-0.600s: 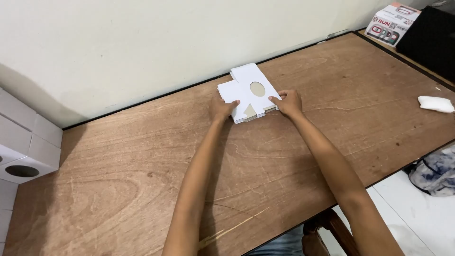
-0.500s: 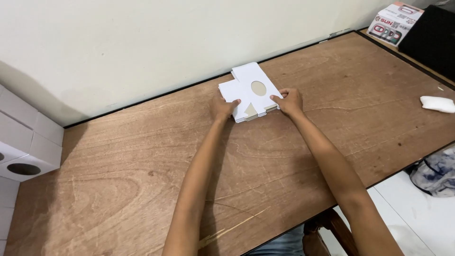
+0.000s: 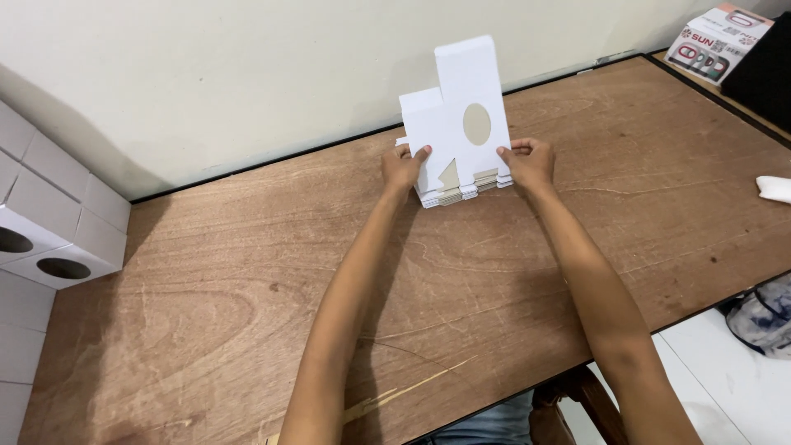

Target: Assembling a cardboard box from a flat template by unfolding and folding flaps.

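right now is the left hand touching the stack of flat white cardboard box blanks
Touching. The head view shows the left hand with its fingers pressed on the stack of flat white cardboard box blanks.

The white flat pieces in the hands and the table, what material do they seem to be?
White flat pieces: likely thin cardboard, matte white face; the stack's cut edges show grey-brown layers, and one has a clean oval hole. Table: seemingly plywood or wood veneer, brown with visible grain swirls and scratches, slight sheen.

wooden table (image 3: 247,272): cardboard stack (image 3: 457,191), white cloth (image 3: 774,189).
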